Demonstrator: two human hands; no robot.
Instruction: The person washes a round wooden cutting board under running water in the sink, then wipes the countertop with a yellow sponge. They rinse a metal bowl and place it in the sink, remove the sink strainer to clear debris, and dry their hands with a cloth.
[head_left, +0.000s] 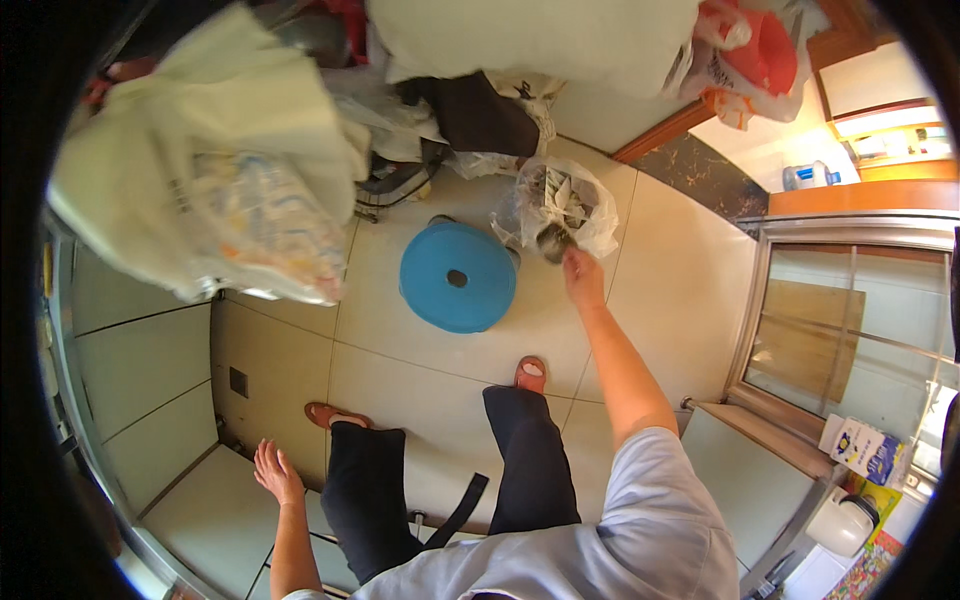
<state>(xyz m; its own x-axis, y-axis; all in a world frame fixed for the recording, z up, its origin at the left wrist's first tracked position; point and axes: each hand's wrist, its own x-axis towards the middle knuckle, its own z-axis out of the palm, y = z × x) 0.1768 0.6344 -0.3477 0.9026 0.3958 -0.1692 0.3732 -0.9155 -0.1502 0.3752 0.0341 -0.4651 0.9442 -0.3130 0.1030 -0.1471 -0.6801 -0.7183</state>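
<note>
My right hand is stretched out over the tiled floor and grips a small dark, roundish item, too unclear to name. That item is at the near edge of an open clear plastic bag, which holds crumpled scraps. Left of the bag stands a blue plastic stool with a hole in its seat. My left hand hangs low at the left beside my leg, fingers apart, holding nothing.
Large pale plastic bags hang at the upper left. A bag with a red item hangs at the upper right. Cabinet doors line the left side; a metal-framed glass door or window is at the right. A milk carton stands at the lower right.
</note>
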